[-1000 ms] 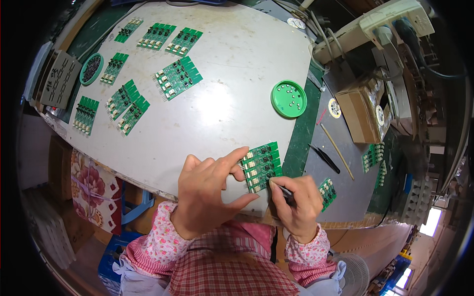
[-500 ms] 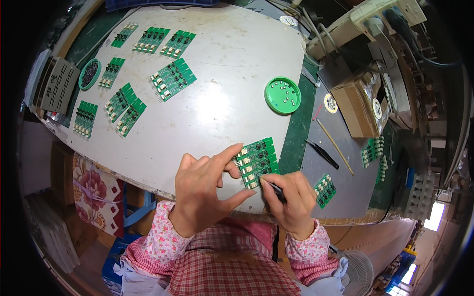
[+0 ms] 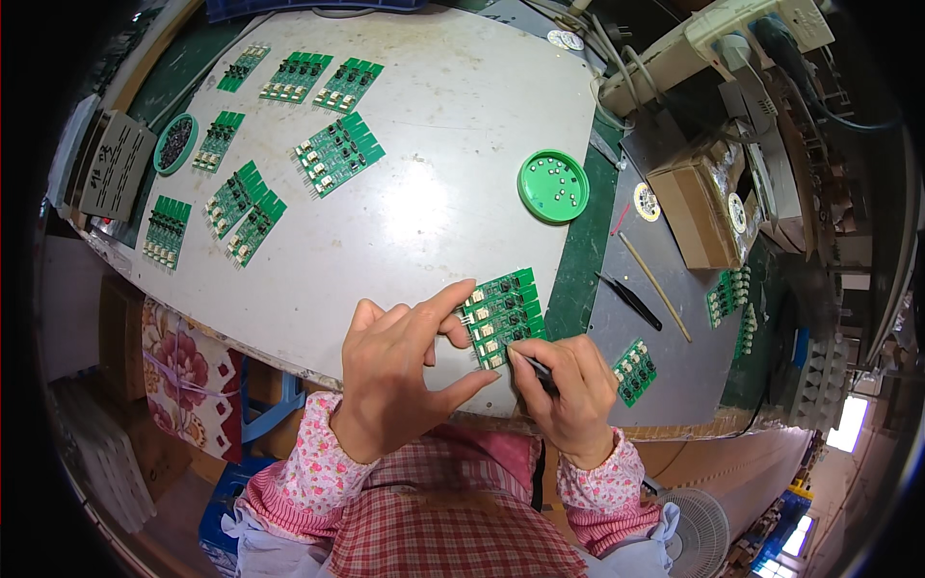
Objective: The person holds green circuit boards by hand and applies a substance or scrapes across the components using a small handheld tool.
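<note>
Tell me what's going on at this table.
A person is working on a green circuit board with both hands. The left hand spans its left side between thumb and forefinger, while the right hand holds a dark tool against its lower part. Other green boards lie around, and a green dish holds small parts.

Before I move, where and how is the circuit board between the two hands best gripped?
I'd pinch the circuit board by its two left corners, coming from the left: it is a thin, flat panel with small parts crowding its face, and the right hand, holding a dark tool, is at its lower right.
</note>
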Action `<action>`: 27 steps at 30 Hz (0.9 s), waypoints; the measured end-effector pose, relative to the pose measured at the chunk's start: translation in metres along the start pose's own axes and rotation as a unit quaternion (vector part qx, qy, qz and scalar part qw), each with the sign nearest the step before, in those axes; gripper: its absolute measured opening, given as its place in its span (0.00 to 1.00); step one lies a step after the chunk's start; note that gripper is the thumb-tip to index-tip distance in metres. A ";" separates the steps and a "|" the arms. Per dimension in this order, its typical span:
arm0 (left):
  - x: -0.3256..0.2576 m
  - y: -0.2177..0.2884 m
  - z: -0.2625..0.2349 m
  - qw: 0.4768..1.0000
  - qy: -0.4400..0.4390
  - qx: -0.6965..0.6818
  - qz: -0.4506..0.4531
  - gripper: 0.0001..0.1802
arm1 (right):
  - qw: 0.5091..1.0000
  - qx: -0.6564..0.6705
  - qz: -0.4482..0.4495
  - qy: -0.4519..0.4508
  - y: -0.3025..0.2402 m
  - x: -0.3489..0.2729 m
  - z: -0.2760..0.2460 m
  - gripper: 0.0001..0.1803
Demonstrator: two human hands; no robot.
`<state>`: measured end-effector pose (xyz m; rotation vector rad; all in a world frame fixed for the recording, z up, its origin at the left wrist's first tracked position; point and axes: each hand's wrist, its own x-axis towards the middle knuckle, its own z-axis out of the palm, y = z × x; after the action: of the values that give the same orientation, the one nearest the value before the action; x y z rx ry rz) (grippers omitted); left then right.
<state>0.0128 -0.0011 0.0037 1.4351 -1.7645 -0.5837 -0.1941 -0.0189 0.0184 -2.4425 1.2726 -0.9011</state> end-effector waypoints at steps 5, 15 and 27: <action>0.000 0.000 0.000 1.000 0.002 0.004 0.003 0.48 | 1.000 0.002 0.004 -0.003 0.000 0.000 0.000 0.12; 0.000 0.001 0.000 1.000 0.003 -0.002 -0.003 0.48 | 0.999 0.026 0.040 0.002 -0.001 -0.004 -0.006 0.12; 0.001 0.001 0.000 1.000 0.000 -0.003 -0.005 0.48 | 1.000 0.022 0.010 -0.007 0.002 -0.008 -0.006 0.12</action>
<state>0.0119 -0.0013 0.0050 1.4398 -1.7559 -0.5945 -0.2026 -0.0134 0.0193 -2.3946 1.2561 -0.8968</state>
